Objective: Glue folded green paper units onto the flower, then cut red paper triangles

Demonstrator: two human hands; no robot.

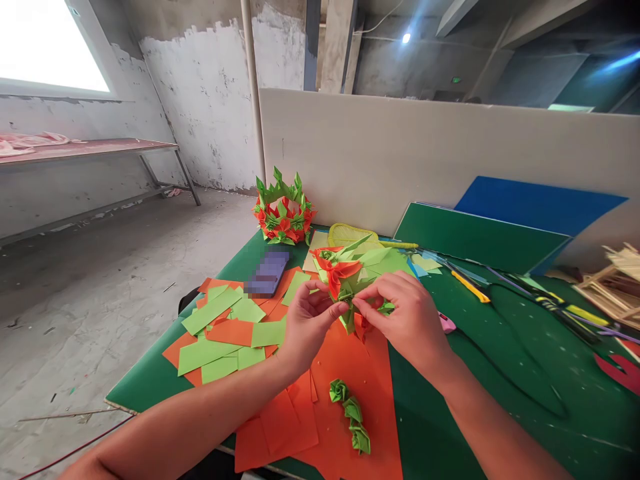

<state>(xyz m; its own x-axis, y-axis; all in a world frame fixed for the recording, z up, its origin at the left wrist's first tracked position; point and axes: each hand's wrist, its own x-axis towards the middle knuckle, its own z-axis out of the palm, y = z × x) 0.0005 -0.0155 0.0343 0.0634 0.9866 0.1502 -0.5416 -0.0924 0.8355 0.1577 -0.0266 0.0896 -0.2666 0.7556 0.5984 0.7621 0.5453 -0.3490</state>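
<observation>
Between my two hands is an orange and green folded-paper flower piece (338,269), held above an orange sheet (365,380). My left hand (313,320) pinches its left side with thumb and fingers. From the right, my right hand (400,313) pinches at its green middle; the exact spot under the fingertips is partly hidden. Three small green paper rosettes (353,409) lie in a row on the orange sheet below my hands. A finished-looking paper basket (283,212) of orange flowers and green leaves stands at the table's far left corner.
Green and orange paper strips (215,333) are heaped at left, beside a phone (268,275). A yellow cutter (470,287), a pink-handled tool (447,323) and a black cable (520,380) lie at right. Green and blue boards (480,233) lean on the partition (380,153).
</observation>
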